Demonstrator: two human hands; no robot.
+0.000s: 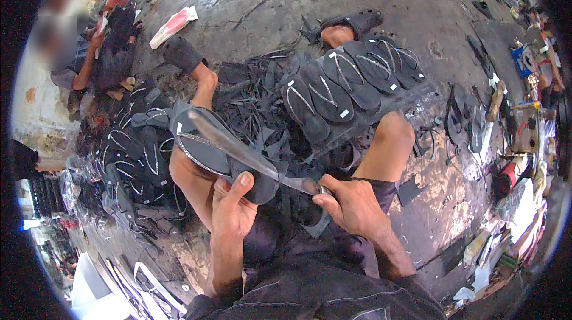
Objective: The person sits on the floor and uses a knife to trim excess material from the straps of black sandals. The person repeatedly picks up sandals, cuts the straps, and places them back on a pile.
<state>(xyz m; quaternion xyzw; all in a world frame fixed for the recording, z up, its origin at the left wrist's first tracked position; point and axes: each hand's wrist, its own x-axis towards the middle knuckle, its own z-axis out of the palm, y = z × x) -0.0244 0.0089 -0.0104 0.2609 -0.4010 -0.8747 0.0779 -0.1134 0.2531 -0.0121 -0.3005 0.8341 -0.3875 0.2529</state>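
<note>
My left hand (pixel 233 210) grips the heel end of a black flip-flop (pixel 201 154), its thumb on top of the sole. The flip-flop has a sparkling silver strap and a small white label, and it is held tilted above my left leg. In my right hand (pixel 357 208) is a knife (pixel 235 148), the fingers wrapped round its handle end. The long blade runs up and leftward, overlapping the flip-flop in view; whether it touches the sole I cannot tell. Several similar flip-flops (pixel 341 81) lie side by side on a dark board (pixel 411 96) beyond my right knee.
A heap of strapped flip-flops (pixel 140 159) lies left of my leg. Black offcuts (pixel 253 102) cover the floor between my feet, which wear dark clogs (pixel 182 52). Another person (pixel 113 43) sits at the far left. Bags and loose items (pixel 518 207) line the right side.
</note>
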